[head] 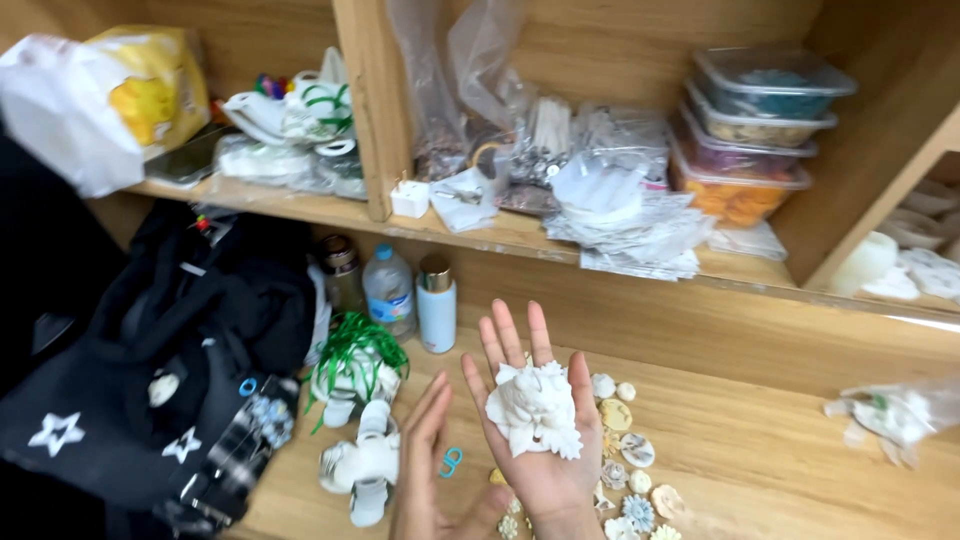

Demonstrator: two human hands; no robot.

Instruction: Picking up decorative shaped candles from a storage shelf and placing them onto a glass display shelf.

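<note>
One white, ruffled plaster flower casting (535, 408) lies in our right hand (535, 425), which we hold palm up with the fingers straight and slightly spread, so the piece rests flat and exposed rather than gripped. Our left hand (425, 455) stands edge-on just beside it, fingers straight and pressed together, touching nothing that we can see. Below, on the pale wooden tabletop (760, 460), many small painted plaster ornaments (625, 450) lie scattered near our wrist. A small blue ring clip (450, 462) lies between the hands, and a green curled ribbon bundle (355, 355) sits to the left.
</note>
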